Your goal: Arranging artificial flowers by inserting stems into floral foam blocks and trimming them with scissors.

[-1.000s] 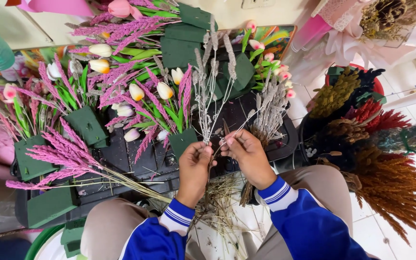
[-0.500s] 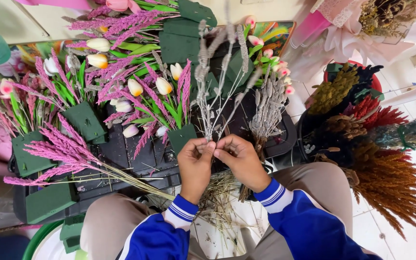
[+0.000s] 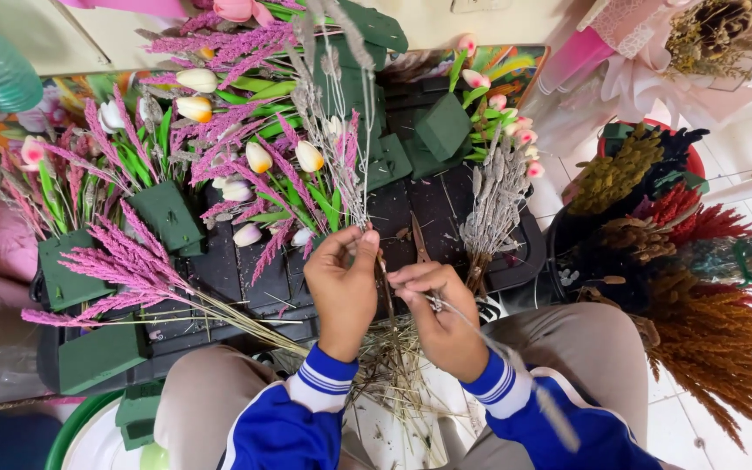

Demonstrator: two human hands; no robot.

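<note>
LEFT hand (image 3: 343, 292): closed, pinching grey stems (image 3: 341, 130) upright over black tray (image 3: 446, 218) | RIGHT hand (image 3: 441, 318): closed on one thin stem (image 3: 498, 352) trailing toward the lap | STEMS: pale, dry, brittle-looking, seed tips | RISK: tight pinch may snap stems; loose grip lets the bunch splay into pink flowers (image 3: 245, 148).

Your one camera sits on your head and looks straight down, close over the black tray (image 3: 480, 252). Your knees lie just below the tray, flowers just above it.
</note>
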